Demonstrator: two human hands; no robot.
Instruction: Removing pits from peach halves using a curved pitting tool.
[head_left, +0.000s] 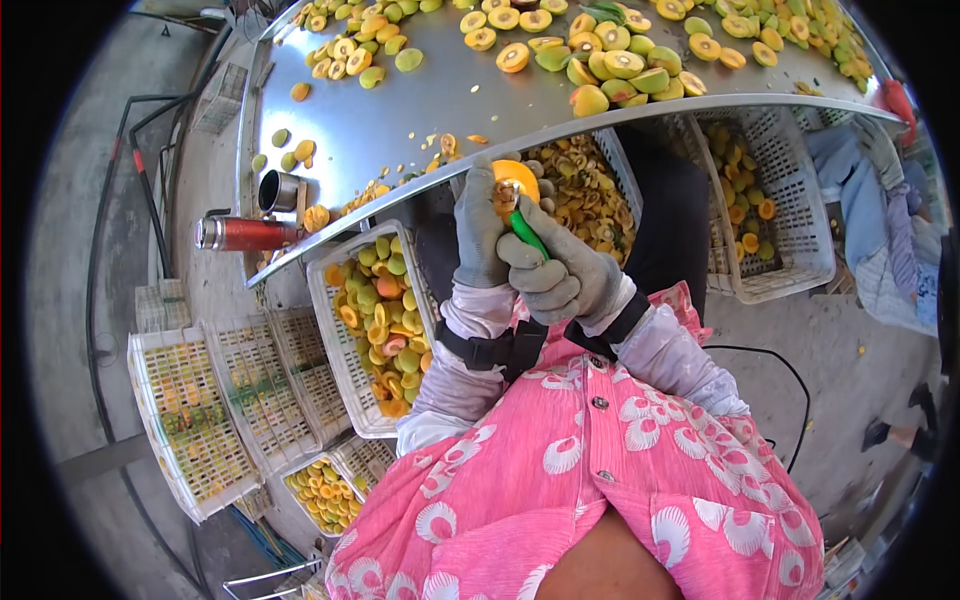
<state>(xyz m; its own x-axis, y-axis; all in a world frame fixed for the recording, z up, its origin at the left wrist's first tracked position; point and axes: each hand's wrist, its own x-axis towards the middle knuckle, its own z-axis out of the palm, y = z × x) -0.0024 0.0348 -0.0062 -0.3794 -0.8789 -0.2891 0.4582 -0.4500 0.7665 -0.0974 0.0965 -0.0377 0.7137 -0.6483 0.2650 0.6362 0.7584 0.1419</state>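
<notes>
Both my hands wear grey gloves and meet just below the near edge of the metal table (450, 97). Between the fingers of my left hand (481, 225) is an orange-fleshed fruit half (517, 176), its cut side facing up. My right hand (559, 262) grips the green handle (529, 235) of a small tool, whose metal end is at the pit area in the middle of the fruit. The tool's exact tip is hard to make out. Under my hands stands a crate of fruit scraps and pits (581, 187).
Halved fruit (622, 64) lies across the table's far part. A red thermos (251, 234) and a metal cup (279, 191) are at its left corner. Crates of fruit halves stand at left (321, 300) and right (814, 247). Another person's gloved hand (879, 150) is at far right.
</notes>
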